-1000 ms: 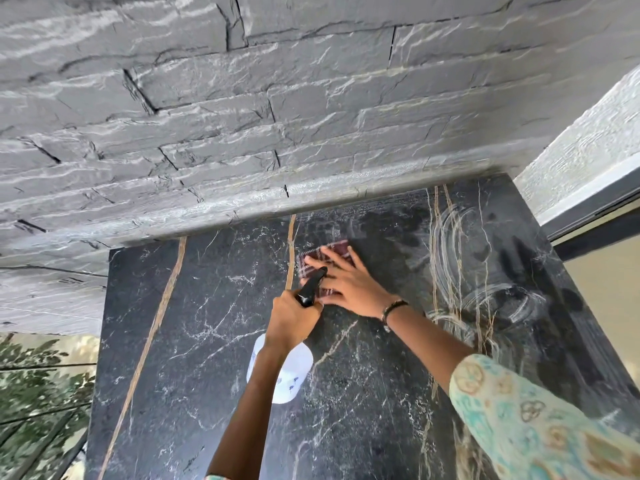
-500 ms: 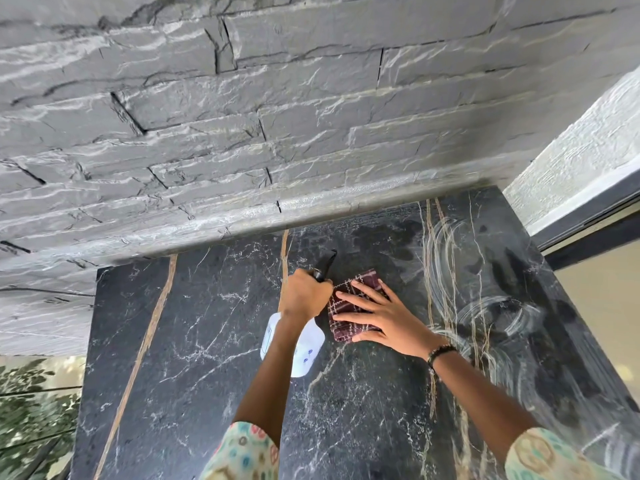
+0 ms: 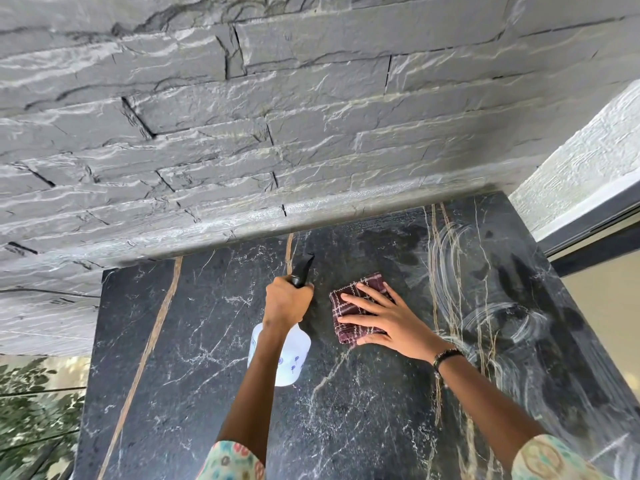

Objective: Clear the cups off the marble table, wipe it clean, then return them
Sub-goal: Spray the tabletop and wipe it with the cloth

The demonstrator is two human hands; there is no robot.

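The black marble table (image 3: 180, 393) with gold and white veins fills the lower view. My left hand (image 3: 285, 301) grips the black trigger head of a white spray bottle (image 3: 294, 358), its nozzle pointing toward the wall. My right hand (image 3: 384, 318) lies flat, fingers spread, pressing a folded maroon checked cloth (image 3: 346, 306) onto the marble right of the bottle. White wipe smears (image 3: 491, 306) cover the table's right part. No cups are in view.
A grey rough stone wall (image 3: 277, 116) rises directly behind the table. A white textured wall and dark window frame (image 3: 588, 216) stand at the right. Green foliage (image 3: 31, 410) shows beyond the table's left edge.
My right hand has slid the cloth rightward and toward me, away from the wall. My left hand with the bottle moved toward the wall, and the two hands have separated.
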